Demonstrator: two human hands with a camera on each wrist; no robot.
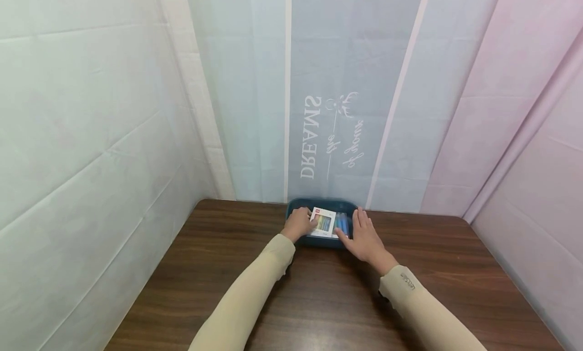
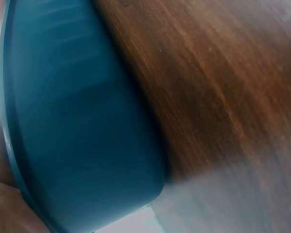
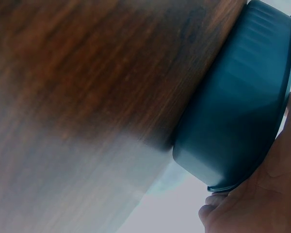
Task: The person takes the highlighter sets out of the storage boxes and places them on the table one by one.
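Fingers (image 1: 304, 220) of left hand (image 1: 298, 224) curl on the white pen box (image 1: 324, 223) in the teal tray (image 1: 300, 205), far tabletop (image 1: 319, 300) edge; right hand (image 1: 364, 237) flat, fingers together, apparently over tray's rim. Box likely light, stiff; grip its edges.

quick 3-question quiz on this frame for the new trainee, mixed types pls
1. True or false: the teal tray stands at the far edge of the wooden table, close to the curtain.
2. Which thing lies in the tray between the two hands? A) a white pack of coloured pens B) a mug C) a folded towel
3. Fill in: the left hand is at the tray's ____ end as the person sees it, the right hand at the other.

Key
1. True.
2. A.
3. Left. The left hand's fingers are curled at the pack's edge; the right hand's fingers lie straight over the tray's rim.
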